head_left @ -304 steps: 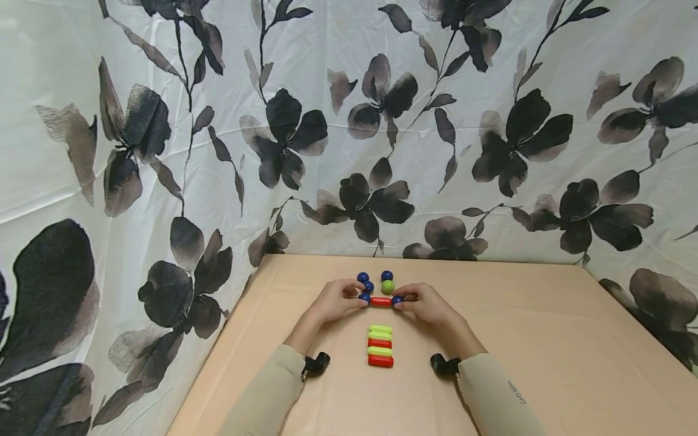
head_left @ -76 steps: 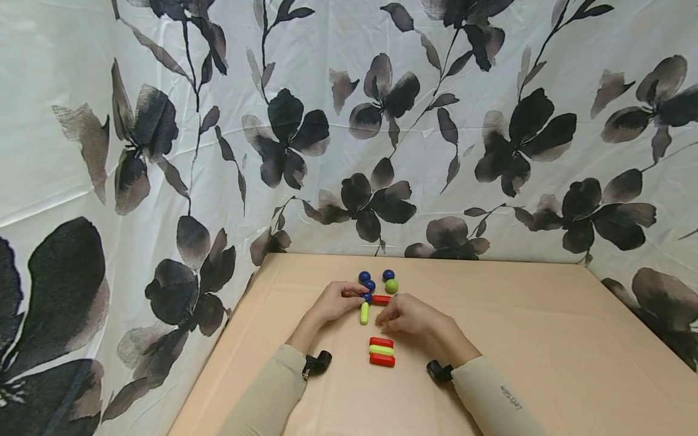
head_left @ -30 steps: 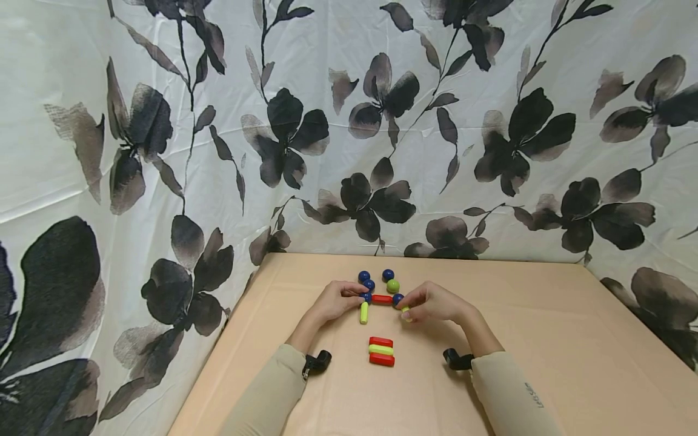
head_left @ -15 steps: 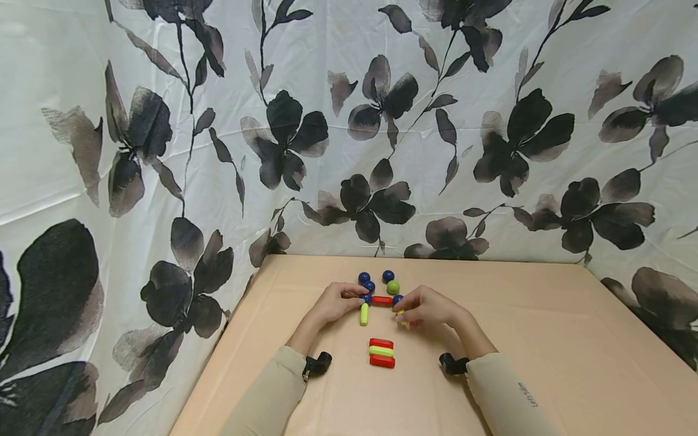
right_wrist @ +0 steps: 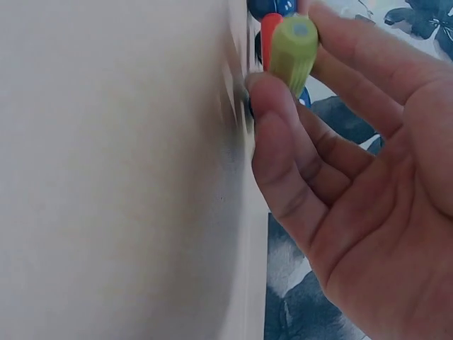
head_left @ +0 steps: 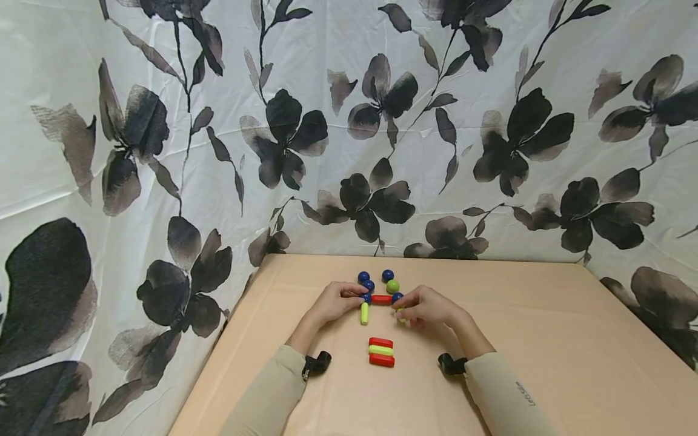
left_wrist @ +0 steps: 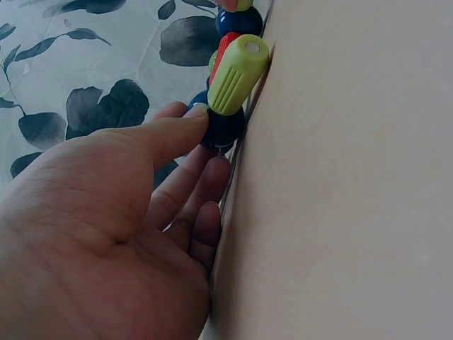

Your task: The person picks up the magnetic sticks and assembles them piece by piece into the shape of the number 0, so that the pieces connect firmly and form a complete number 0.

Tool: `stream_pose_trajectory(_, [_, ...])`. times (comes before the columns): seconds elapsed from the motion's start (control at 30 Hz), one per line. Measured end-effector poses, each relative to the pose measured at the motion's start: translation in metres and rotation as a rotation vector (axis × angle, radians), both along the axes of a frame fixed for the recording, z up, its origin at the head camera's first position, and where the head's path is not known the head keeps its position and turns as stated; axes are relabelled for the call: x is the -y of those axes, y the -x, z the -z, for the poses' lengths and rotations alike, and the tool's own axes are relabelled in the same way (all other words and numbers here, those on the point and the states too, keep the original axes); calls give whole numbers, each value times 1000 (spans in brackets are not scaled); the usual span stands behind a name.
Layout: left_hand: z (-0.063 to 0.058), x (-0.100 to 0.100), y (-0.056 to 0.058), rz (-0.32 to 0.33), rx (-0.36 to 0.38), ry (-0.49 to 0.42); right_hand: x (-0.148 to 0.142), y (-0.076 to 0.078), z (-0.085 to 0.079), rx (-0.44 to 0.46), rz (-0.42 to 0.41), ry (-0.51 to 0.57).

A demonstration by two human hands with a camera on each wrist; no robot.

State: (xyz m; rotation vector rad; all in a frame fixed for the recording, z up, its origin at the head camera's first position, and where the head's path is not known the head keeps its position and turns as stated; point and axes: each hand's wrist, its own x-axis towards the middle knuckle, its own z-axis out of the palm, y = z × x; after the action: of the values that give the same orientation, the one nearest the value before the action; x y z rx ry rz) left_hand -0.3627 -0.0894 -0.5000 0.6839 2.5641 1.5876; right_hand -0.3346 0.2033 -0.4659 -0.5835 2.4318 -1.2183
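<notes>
In the head view my left hand (head_left: 334,303) pinches a blue ball (head_left: 366,298) between thumb and fingers. From this ball a yellow-green magnetic rod (head_left: 364,313) points toward me, its metal end showing in the left wrist view. A red rod (head_left: 382,300) spans across to a second blue ball (head_left: 397,297). Beside that ball, my right hand (head_left: 433,306) pinches another yellow-green rod (right_wrist: 294,53) between thumb and fingers. Fingers partly cover this rod in the head view; whether it touches the ball, I cannot tell.
Behind the red rod lie blue balls (head_left: 363,277) on the left, with a green ball (head_left: 392,285) and another blue ball (head_left: 388,275) on the right. Nearer me, red and yellow-green rods (head_left: 381,350) lie side by side on the tan table (head_left: 491,339). Floral cloth (head_left: 371,121) hangs behind.
Since the earliest frame, two yellow-green rods have left the row; one sits at the left blue ball. My right hand brought the other to the right ball. My left hand has stayed put.
</notes>
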Motion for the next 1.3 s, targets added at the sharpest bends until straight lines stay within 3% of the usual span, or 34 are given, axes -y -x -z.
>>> stream_pose_trajectory(0.73, [-1,0,1,0,9,-3,2,1,-2,-47,12,-27])
stream_pose_trajectory(0.93, [0,0,1,2,13,-5,1,0,-5,-62,109,-6])
stream_pose_trajectory(1.13, [-1,1,1,2,12,-5,2,1,-10,-219,248,-60])
stream_pose_trajectory(1.3, [-1,0,0,5,18,-5,1,7,-7,-252,264,-32])
